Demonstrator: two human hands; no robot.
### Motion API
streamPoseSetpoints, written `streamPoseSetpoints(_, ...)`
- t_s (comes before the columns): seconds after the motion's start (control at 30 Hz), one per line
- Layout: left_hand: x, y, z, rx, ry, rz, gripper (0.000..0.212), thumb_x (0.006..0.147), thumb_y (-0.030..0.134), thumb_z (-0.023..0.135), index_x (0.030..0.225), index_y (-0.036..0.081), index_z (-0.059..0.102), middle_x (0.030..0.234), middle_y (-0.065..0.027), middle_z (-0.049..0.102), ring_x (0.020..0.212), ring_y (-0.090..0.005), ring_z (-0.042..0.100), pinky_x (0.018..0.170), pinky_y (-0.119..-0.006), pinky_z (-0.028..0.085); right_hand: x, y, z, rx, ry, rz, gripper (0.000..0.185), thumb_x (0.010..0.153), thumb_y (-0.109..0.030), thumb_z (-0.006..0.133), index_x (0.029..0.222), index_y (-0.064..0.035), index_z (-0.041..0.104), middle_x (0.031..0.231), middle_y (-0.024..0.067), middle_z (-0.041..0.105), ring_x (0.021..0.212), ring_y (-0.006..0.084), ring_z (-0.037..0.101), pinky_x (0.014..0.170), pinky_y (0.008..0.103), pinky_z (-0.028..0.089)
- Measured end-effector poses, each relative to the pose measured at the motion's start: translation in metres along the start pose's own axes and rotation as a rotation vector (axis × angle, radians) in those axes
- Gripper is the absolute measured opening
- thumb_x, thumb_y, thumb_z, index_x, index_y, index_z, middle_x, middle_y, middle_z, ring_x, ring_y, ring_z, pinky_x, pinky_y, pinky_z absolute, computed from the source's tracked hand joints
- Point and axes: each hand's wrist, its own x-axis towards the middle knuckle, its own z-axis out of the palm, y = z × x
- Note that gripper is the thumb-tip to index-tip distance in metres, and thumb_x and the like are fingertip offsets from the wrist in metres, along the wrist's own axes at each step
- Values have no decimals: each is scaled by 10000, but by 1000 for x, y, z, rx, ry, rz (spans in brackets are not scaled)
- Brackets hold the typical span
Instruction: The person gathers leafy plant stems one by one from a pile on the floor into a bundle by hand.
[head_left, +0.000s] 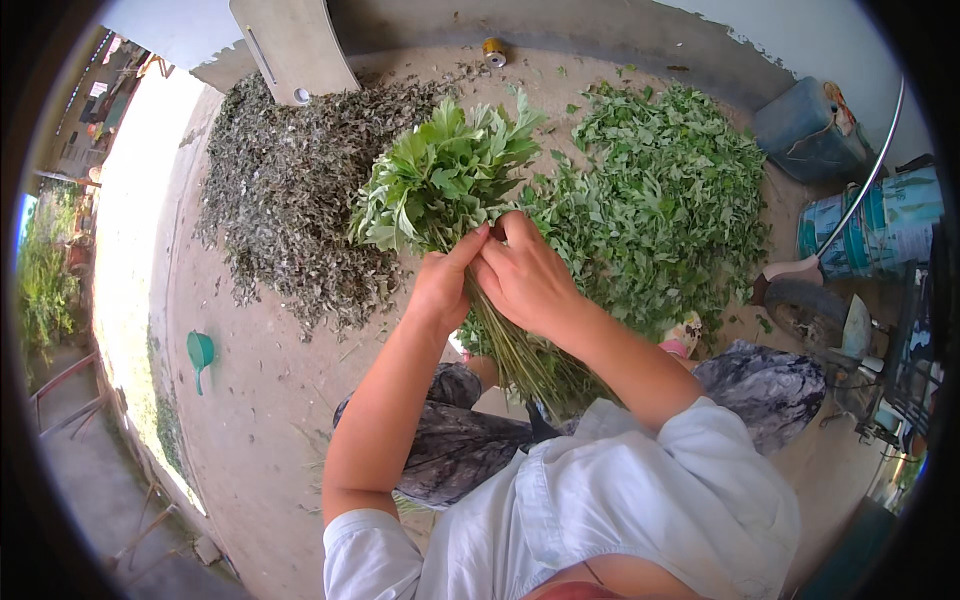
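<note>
A bunch of leafy green stems (457, 161) is held in front of me, its leaves pointing away and its long bare stalks (517, 352) trailing back towards my lap. My left hand (444, 289) wraps around the bunch just below the leaves. At the same neck of the bunch, my right hand (525, 274) has its bent fingers closed on the stems, fingertips meeting my left thumb. What lies between those fingertips is hidden. Beyond my right hand spreads a pile of loose green leaves (660, 195). Dried grey-brown leaves (300, 187) form another pile at the far left.
A pale board (296, 45) stands at the wall over the dried pile. A can (493, 52) lies near the wall, and a green ladle (200, 352) on the concrete at left. To the right are a blue jerrycan (814, 127), a bucket (870, 217) and a small wheel (806, 311).
</note>
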Motion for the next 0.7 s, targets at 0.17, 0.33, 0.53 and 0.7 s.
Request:
streamPoseSetpoints(0.17,12,-11,-21,24,52,38,221,845,207,549,918,-2,561,899,-82,587,842,-166,551,736,-302,446,0,32,-8,328,-219,-51,269,813,-210,535,1019,-41,564,889,127,459,815,276,515,690,352,451)
streamPoseSetpoints(0.33,3,9,-8,105,81,70,216,849,215,539,714,59,476,792,-79,577,706,-178,571,699,-347,493,-12,162,-3,625,-138,616,213,861,-178,490,877,-12,621,590,-15,486,544,61,453,528,211,389)
streamPoseSetpoints(0.53,3,26,-19,110,194,53,271,870,289,504,695,115,393,552,23,349,463,-98,357,520,-292,380,-86,236,96,280,-536,732,203,809,-192,534,889,-36,635,750,96,628,664,195,603,615,334,472)
streamPoseSetpoints(0.7,9,26,-22,115,226,61,287,879,308,487,688,124,376,540,37,303,444,-83,295,503,-262,334,-99,237,186,176,-391,734,303,862,-170,447,1123,-33,520,1019,141,578,887,278,559,739,406,472)
